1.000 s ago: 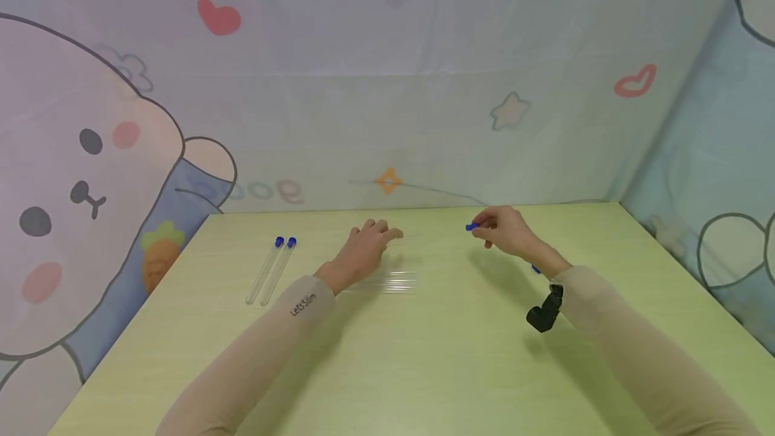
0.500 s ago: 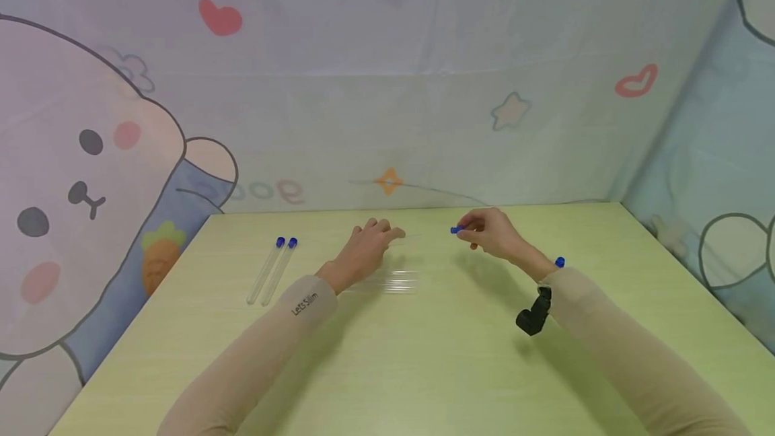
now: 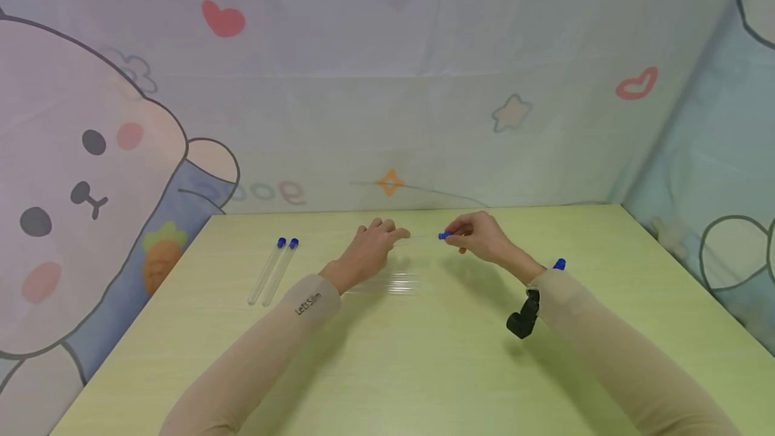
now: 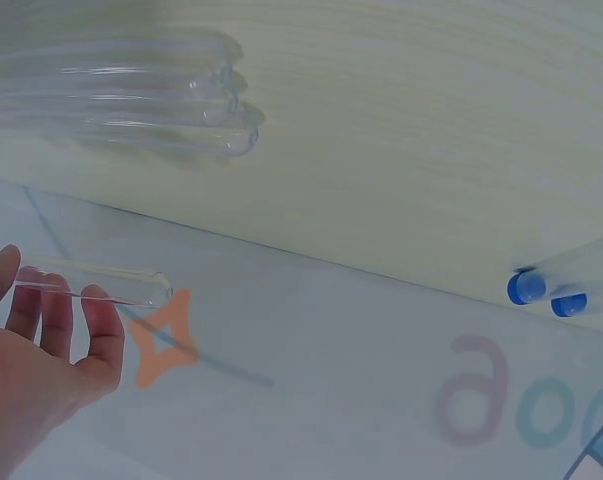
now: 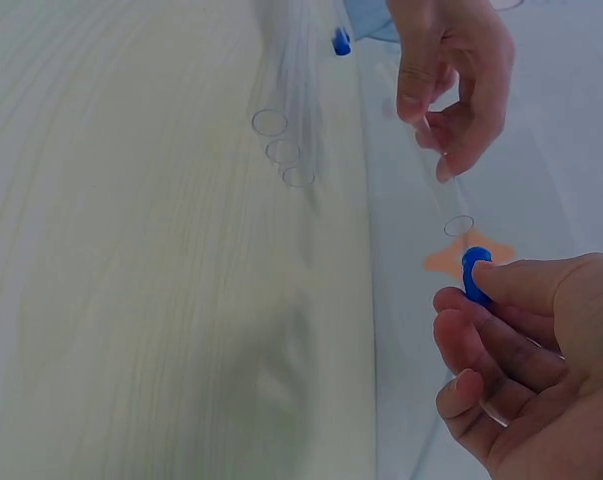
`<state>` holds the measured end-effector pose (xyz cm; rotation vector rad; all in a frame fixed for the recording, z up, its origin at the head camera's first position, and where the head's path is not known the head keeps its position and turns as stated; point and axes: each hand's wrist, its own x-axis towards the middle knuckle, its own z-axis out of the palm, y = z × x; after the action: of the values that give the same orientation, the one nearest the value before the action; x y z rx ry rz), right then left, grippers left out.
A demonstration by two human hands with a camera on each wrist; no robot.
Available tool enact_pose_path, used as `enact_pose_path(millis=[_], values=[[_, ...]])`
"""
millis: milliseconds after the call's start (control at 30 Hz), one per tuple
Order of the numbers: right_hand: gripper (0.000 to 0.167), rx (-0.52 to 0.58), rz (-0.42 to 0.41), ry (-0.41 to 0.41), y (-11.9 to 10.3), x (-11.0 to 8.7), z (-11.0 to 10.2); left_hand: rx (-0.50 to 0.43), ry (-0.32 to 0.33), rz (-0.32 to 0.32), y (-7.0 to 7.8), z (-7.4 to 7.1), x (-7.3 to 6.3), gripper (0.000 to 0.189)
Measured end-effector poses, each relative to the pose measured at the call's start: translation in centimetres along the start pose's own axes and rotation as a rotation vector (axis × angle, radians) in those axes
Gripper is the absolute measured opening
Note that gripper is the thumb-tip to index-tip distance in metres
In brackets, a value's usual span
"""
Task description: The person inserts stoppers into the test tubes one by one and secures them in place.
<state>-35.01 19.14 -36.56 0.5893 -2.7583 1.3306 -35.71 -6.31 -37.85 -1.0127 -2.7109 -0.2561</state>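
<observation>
My left hand (image 3: 371, 251) holds a clear test tube (image 4: 106, 284) between thumb and fingers, raised over the table. The tube's rounded end points one way and its open mouth faces my right hand (image 3: 481, 239). That hand pinches a small blue stopper (image 5: 475, 275) between thumb and fingertips. In the right wrist view the stopper sits just off the tube's mouth, with a narrow gap between them. Below my left hand, three clear test tubes (image 4: 161, 105) lie side by side on the table, their open mouths toward the right.
Two test tubes (image 3: 274, 278) with blue stoppers lie parallel on the left of the pale table (image 3: 387, 369). Another blue stopper (image 3: 560, 264) shows beside my right sleeve, partly hidden. A patterned cloth (image 3: 339, 86) hangs behind the table's back edge.
My right hand has moved left with the blue stopper, close to the mouth of the held test tube. My left hand stays almost in place.
</observation>
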Motion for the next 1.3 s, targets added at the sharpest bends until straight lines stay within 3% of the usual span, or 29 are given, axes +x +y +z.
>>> enact_pose_path(millis=[700,967,1167,1300], values=[[0.018,0.039,-0.006,-0.018,-0.21,0.08,0.97,-0.036,-0.011,0.025,0.31,-0.10,0.09,0.043],[0.022,0.145,-0.024,-0.049,0.10,-0.03,0.97,-0.082,-0.038,0.038,0.21,-0.18,0.10,0.042],[0.022,0.187,-0.008,-0.039,0.36,-0.08,1.03,-0.209,-0.001,0.089,-0.05,0.08,0.19,0.034],[0.022,0.226,0.012,-0.040,0.08,-0.10,0.97,-0.241,0.047,0.103,-0.12,0.18,0.41,0.029]])
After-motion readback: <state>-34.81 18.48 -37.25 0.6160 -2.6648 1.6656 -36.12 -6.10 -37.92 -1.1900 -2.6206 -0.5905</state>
